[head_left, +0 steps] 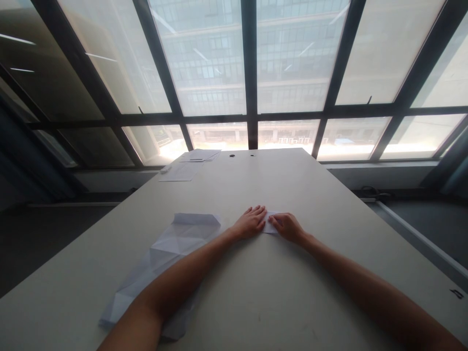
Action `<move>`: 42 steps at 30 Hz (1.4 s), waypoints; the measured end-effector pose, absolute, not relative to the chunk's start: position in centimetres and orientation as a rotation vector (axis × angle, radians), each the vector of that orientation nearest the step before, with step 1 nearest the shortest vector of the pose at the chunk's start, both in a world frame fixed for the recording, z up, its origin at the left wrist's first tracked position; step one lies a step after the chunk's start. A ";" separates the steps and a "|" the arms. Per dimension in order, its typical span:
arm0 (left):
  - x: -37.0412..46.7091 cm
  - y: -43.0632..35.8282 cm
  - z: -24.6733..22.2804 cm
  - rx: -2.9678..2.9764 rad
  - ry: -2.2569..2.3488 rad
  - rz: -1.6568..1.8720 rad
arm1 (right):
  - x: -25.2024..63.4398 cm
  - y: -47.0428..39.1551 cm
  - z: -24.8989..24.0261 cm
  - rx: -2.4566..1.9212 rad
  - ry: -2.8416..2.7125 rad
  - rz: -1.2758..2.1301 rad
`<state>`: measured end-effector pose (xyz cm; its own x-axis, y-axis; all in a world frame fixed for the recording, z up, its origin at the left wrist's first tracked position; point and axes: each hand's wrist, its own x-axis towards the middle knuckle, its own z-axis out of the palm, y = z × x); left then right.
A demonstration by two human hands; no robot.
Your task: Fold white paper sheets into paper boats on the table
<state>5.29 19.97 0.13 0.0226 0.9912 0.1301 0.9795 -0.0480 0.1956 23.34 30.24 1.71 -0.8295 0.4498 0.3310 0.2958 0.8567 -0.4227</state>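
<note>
A small white piece of paper (270, 227) lies on the white table (241, 185), between my two hands. My left hand (251, 222) rests flat at its left edge with the fingers stretched out. On the right side of the paper, my right hand (287, 226) has its fingers curled, with thumb and index finger close together at the paper; whether they pinch its edge is too small to tell. A large creased sheet of paper (171, 246) lies to the left, partly hidden under my left forearm.
Several flat sheets (177, 171) lie at the table's far left, with a small whitish object (165, 169) beside them. Two dark round spots mark the far end. Large windows (212, 53) stand beyond, and a dark mark (456, 293) shows at the right edge.
</note>
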 end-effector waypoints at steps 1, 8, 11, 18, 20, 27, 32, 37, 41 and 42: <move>5.3 19.9 0.0 2.230 2.127 0.305 | 23.1 30.2 1.5 -0.598 -2.592 0.490; 5.5 19.8 0.0 2.234 2.112 0.226 | 21.9 29.3 -0.2 -0.513 -2.769 0.349; 5.6 19.8 0.2 2.220 2.124 0.201 | 21.7 29.3 -0.6 -0.509 -2.855 0.336; 5.3 19.7 0.1 2.179 2.172 0.221 | 22.2 29.7 -0.8 -0.642 -2.853 0.290; 5.2 19.7 -0.1 2.139 2.198 0.217 | 22.4 29.8 -1.0 -0.687 -2.844 0.289; 4.8 19.6 -0.2 1.938 2.411 0.190 | 22.6 30.1 -1.4 -0.883 -2.798 0.278; 4.6 19.6 -0.3 1.847 2.490 0.186 | 22.6 30.0 -1.7 -1.005 -2.752 0.282; 4.6 19.6 -0.6 1.861 2.513 0.193 | 22.6 30.0 -1.6 -0.969 -2.710 0.303; 4.6 19.6 -0.4 2.110 2.398 0.260 | 22.6 29.9 -1.1 -0.717 -2.749 0.294; 4.7 19.6 -0.3 2.200 2.315 0.276 | 22.6 29.9 -1.0 -0.642 -2.770 0.308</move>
<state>4.73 19.64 -0.32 -0.0569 0.9847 0.1644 0.9958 0.0442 0.0801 22.58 29.89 -0.98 -0.8619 0.4562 0.2214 0.3965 0.8785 -0.2665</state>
